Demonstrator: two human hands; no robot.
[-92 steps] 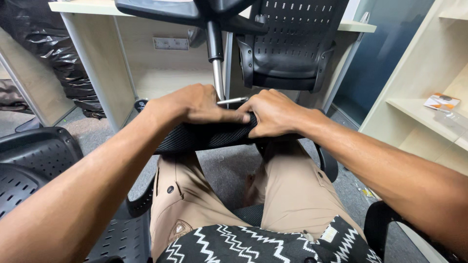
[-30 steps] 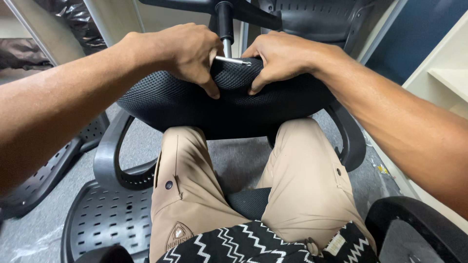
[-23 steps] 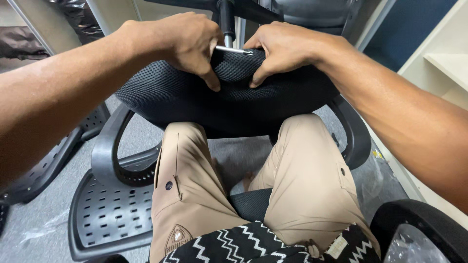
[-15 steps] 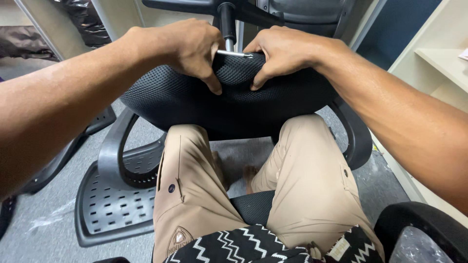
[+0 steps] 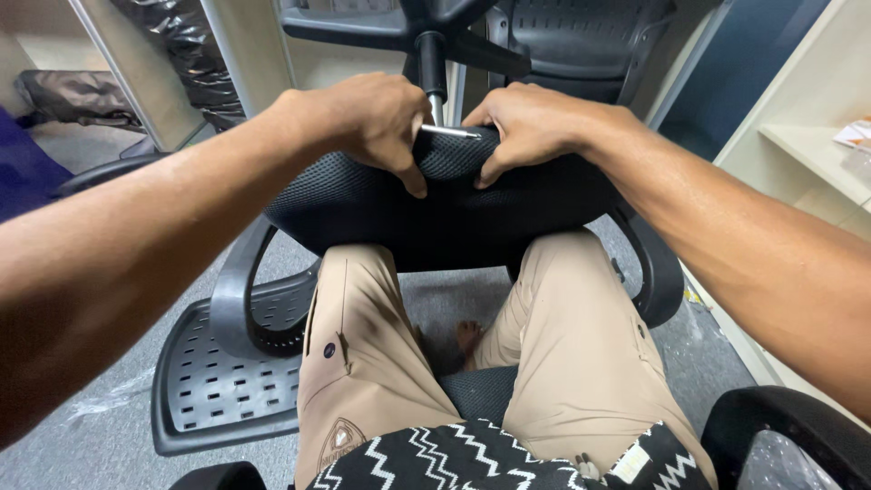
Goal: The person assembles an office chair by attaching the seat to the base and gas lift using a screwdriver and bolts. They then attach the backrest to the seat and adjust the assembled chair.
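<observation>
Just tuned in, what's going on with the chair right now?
A seated person has a black mesh chair seat tipped across their knees. The left hand and right hand both grip its top edge, with a thin metal rod, possibly a hex key, running between them; which hand drives it is unclear. The armrest loops are attached. A perforated black backrest panel lies on the grey floor.
</observation>
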